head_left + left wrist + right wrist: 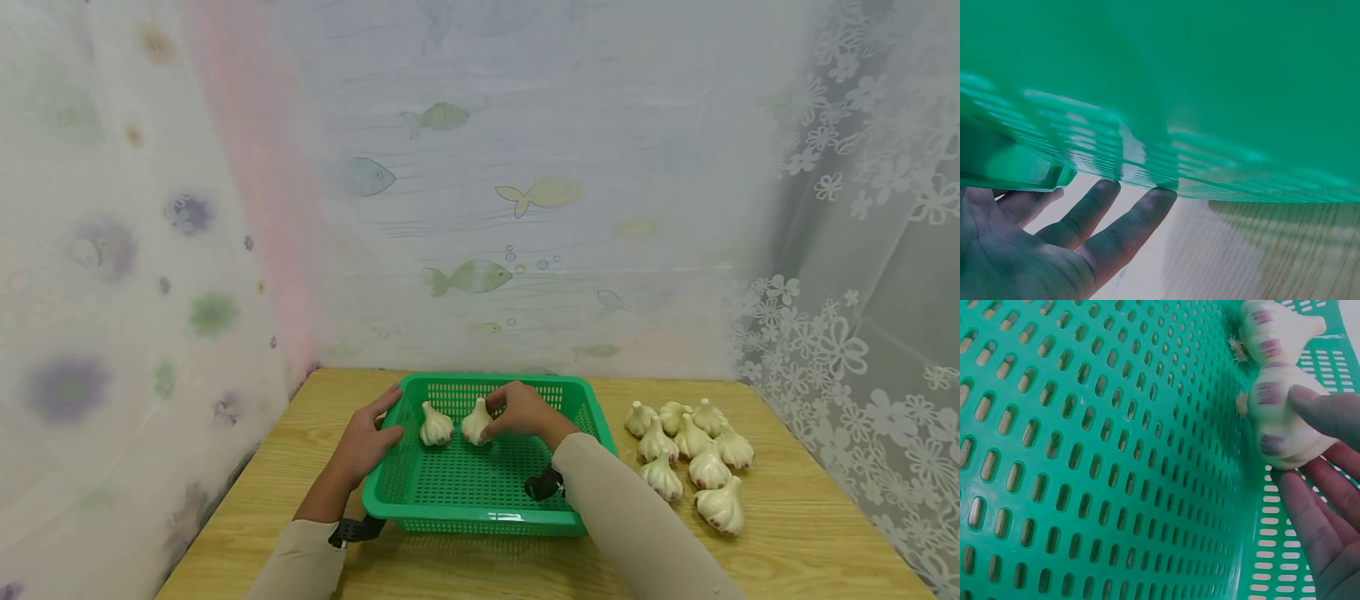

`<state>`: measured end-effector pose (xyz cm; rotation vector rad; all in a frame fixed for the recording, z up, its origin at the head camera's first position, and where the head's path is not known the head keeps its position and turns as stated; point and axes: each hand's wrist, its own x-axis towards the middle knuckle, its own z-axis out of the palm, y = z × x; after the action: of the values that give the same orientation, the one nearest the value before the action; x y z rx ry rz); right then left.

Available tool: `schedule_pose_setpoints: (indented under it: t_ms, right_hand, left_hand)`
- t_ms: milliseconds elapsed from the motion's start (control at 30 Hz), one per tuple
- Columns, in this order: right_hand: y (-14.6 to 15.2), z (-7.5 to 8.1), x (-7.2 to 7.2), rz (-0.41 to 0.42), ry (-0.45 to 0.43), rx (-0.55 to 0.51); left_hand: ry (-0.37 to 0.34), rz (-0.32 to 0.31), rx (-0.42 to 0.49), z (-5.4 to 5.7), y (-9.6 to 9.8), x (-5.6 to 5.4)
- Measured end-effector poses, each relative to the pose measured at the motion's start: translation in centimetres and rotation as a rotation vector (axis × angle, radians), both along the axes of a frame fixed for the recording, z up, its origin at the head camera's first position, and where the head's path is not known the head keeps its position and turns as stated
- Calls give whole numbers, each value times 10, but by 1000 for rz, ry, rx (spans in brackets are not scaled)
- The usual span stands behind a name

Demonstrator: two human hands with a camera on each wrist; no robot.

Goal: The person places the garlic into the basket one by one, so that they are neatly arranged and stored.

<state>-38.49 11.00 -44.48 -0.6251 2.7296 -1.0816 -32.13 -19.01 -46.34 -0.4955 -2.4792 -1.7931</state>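
Observation:
A green plastic basket (487, 517) with slotted walls stands on the table. My left hand (362, 443) grips its left rim; in the left wrist view, the fingers (1132, 225) reach under the rim against the outer wall. Inside the basket, my right hand (525, 408) pinches a garlic bulb (475, 425) between thumb and fingers. The right wrist view shows this held bulb (1275, 419) close against another garlic bulb (1272, 331), its purple-marked base toward the basket floor. That other bulb sits upright to its left in the head view.
Several garlic bulbs (708, 465) lie grouped on the wooden table (795, 533) to the right of the basket. A patterned curtain (480, 225) hangs behind the table, with more curtain at both sides.

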Motion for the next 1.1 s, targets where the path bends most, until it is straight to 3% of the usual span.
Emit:
schedule_pose_setpoints:
  t_ms: [467, 1100]
  right_hand:
    - [0, -2, -2, 14, 34, 14]
    - [-2, 1, 3, 16, -10, 9]
  left_hand:
    - [7, -2, 4, -1, 0, -1]
    - [2, 4, 8, -2, 1, -1]
